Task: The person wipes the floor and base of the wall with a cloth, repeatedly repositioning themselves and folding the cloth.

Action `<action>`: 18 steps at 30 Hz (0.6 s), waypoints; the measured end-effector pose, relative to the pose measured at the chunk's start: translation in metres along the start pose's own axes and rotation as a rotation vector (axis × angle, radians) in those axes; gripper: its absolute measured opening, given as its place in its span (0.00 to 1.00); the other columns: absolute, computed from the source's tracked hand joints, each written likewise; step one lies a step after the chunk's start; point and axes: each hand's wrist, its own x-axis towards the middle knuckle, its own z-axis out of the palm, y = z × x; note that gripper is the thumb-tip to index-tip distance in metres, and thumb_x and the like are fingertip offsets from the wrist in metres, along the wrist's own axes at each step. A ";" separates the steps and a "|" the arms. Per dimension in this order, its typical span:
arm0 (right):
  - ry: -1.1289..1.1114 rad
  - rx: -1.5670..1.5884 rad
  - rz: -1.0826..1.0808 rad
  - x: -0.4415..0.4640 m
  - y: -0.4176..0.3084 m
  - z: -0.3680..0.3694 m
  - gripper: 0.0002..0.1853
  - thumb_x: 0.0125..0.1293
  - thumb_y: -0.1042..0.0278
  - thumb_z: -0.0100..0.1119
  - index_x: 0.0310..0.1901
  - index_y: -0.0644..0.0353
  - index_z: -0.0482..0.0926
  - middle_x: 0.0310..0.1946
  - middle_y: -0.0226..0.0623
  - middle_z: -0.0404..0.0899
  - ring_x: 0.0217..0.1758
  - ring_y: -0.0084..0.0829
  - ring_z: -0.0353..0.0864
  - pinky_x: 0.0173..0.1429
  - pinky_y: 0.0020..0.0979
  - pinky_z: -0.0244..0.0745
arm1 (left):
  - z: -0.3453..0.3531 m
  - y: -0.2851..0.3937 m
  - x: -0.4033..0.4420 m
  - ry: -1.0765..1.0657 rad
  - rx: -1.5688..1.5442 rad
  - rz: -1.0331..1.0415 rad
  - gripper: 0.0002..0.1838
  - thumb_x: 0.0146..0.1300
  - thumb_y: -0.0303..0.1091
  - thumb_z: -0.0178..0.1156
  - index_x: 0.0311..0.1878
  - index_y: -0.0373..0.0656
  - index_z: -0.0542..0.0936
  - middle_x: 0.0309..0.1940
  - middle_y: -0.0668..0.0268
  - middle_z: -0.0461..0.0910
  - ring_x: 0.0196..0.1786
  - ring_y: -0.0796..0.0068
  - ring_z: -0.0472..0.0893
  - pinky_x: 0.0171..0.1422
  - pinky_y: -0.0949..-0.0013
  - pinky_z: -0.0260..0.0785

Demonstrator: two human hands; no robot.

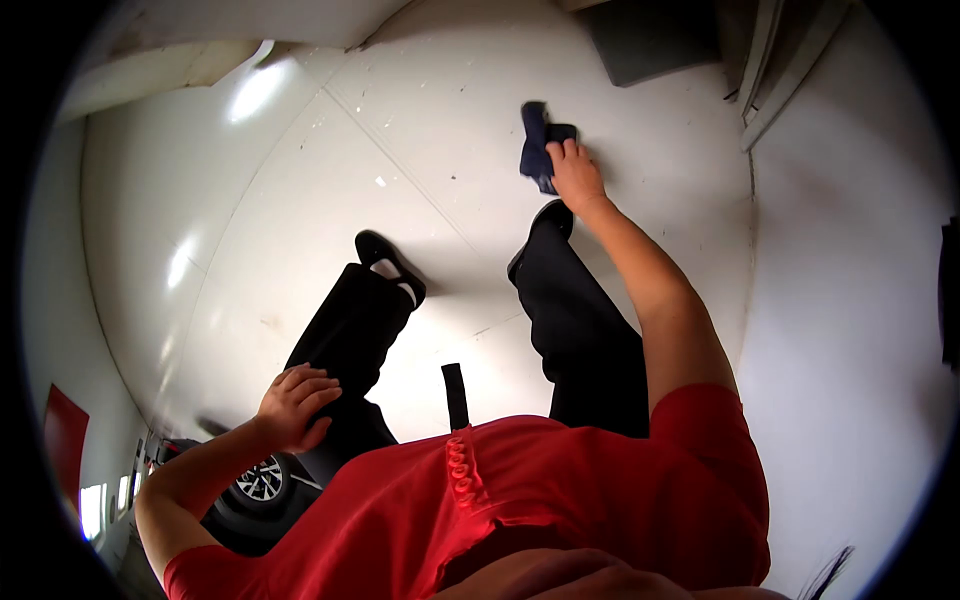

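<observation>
My right hand [577,176] reaches far forward and down, its fingers closed on a dark navy cloth [536,145] by the right shoe [552,215]. The cloth is bunched, with one part sticking up, and looks to be at floor level. My left hand [297,408] lies on the left leg of my black trousers [345,320], near the knee. Its fingers are loosely bent and hold nothing. The left shoe [390,265] stands on the pale floor [430,140].
A white wall [850,290] runs along the right, with a door frame [795,75] further up. At the top lies a dark mat-like panel [655,45]. A car wheel [262,482] shows at lower left. Small white scraps [380,181] dot the floor.
</observation>
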 end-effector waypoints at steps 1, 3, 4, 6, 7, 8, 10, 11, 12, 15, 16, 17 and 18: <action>-0.055 -0.091 -0.047 0.001 0.006 0.011 0.24 0.59 0.68 0.66 0.56 0.51 0.68 0.51 0.40 0.70 0.57 0.45 0.74 0.56 0.44 0.79 | -0.005 -0.005 0.002 -0.003 0.005 0.009 0.28 0.42 0.34 0.65 0.53 0.45 0.79 0.54 0.61 0.81 0.59 0.56 0.78 0.67 0.47 0.69; -0.062 -0.143 -0.082 0.008 0.016 0.022 0.18 0.63 0.71 0.59 0.53 0.51 0.69 0.51 0.38 0.70 0.57 0.43 0.74 0.55 0.44 0.80 | -0.019 -0.017 0.008 -0.096 0.014 0.038 0.27 0.42 0.35 0.65 0.52 0.44 0.80 0.53 0.61 0.82 0.59 0.56 0.78 0.67 0.47 0.69; -0.055 -0.194 -0.128 0.010 0.018 0.020 0.16 0.64 0.70 0.57 0.52 0.51 0.69 0.50 0.36 0.70 0.55 0.41 0.74 0.53 0.44 0.81 | -0.024 -0.024 0.010 -0.139 0.018 0.044 0.25 0.43 0.36 0.64 0.50 0.45 0.81 0.51 0.61 0.82 0.58 0.57 0.78 0.68 0.47 0.68; 0.008 -0.251 -0.217 0.012 0.020 0.025 0.13 0.64 0.69 0.56 0.51 0.51 0.70 0.48 0.34 0.70 0.54 0.38 0.73 0.49 0.41 0.82 | -0.031 -0.035 0.009 -0.181 0.023 0.070 0.25 0.44 0.37 0.64 0.50 0.45 0.81 0.51 0.61 0.82 0.58 0.57 0.78 0.69 0.47 0.67; 0.003 -0.248 -0.212 0.010 0.022 0.028 0.13 0.64 0.69 0.56 0.51 0.51 0.70 0.48 0.34 0.70 0.54 0.38 0.73 0.49 0.41 0.82 | -0.032 -0.040 0.006 -0.216 0.021 0.090 0.24 0.45 0.38 0.63 0.50 0.45 0.82 0.51 0.61 0.82 0.58 0.57 0.78 0.69 0.46 0.66; 0.014 -0.316 -0.271 0.009 0.027 0.029 0.14 0.64 0.69 0.56 0.50 0.50 0.70 0.48 0.34 0.70 0.54 0.37 0.73 0.49 0.40 0.82 | -0.032 -0.048 0.005 -0.299 0.051 0.095 0.23 0.48 0.40 0.63 0.50 0.45 0.82 0.52 0.62 0.82 0.58 0.57 0.78 0.70 0.46 0.65; 0.068 -0.379 -0.382 0.016 0.039 0.030 0.14 0.62 0.68 0.57 0.49 0.49 0.70 0.46 0.33 0.71 0.53 0.36 0.73 0.46 0.37 0.81 | -0.040 -0.058 0.011 -0.305 0.064 0.143 0.23 0.49 0.41 0.63 0.51 0.47 0.82 0.52 0.63 0.82 0.58 0.58 0.78 0.70 0.48 0.65; 0.068 -0.378 -0.384 0.015 0.042 0.029 0.14 0.62 0.68 0.57 0.49 0.49 0.70 0.46 0.33 0.71 0.53 0.36 0.73 0.46 0.37 0.81 | -0.046 -0.062 0.011 -0.327 0.059 0.185 0.23 0.51 0.42 0.64 0.52 0.48 0.82 0.53 0.64 0.81 0.59 0.59 0.77 0.71 0.49 0.65; 0.071 -0.360 -0.426 0.017 0.044 0.024 0.14 0.62 0.68 0.57 0.49 0.49 0.70 0.45 0.33 0.71 0.52 0.36 0.74 0.45 0.37 0.81 | -0.047 -0.067 0.011 -0.319 0.068 0.214 0.22 0.53 0.43 0.63 0.52 0.48 0.82 0.54 0.63 0.81 0.58 0.58 0.78 0.68 0.49 0.66; 0.098 -0.324 -0.490 0.021 0.054 0.020 0.14 0.62 0.68 0.57 0.49 0.49 0.71 0.44 0.33 0.70 0.52 0.36 0.74 0.44 0.36 0.81 | -0.051 -0.075 0.018 -0.298 0.082 0.282 0.21 0.55 0.44 0.62 0.52 0.48 0.82 0.55 0.61 0.80 0.58 0.58 0.78 0.67 0.50 0.68; 0.087 -0.310 -0.519 0.024 0.058 0.021 0.14 0.62 0.68 0.57 0.49 0.49 0.71 0.44 0.34 0.71 0.52 0.36 0.74 0.44 0.36 0.81 | -0.049 -0.077 0.019 -0.284 0.104 0.273 0.21 0.55 0.44 0.62 0.52 0.48 0.82 0.55 0.61 0.80 0.58 0.58 0.78 0.67 0.50 0.68; 0.069 -0.294 -0.546 0.025 0.060 0.021 0.14 0.62 0.68 0.57 0.50 0.49 0.71 0.45 0.34 0.71 0.52 0.36 0.74 0.44 0.36 0.81 | -0.049 -0.081 0.020 -0.289 0.111 0.299 0.21 0.56 0.45 0.62 0.52 0.48 0.82 0.55 0.61 0.80 0.58 0.58 0.78 0.66 0.50 0.68; 0.022 -0.294 -0.554 0.026 0.061 0.018 0.14 0.63 0.69 0.56 0.51 0.48 0.70 0.47 0.35 0.71 0.55 0.37 0.74 0.46 0.38 0.80 | -0.048 -0.083 0.021 -0.295 0.116 0.325 0.21 0.57 0.46 0.61 0.52 0.48 0.82 0.56 0.60 0.79 0.58 0.58 0.78 0.66 0.51 0.69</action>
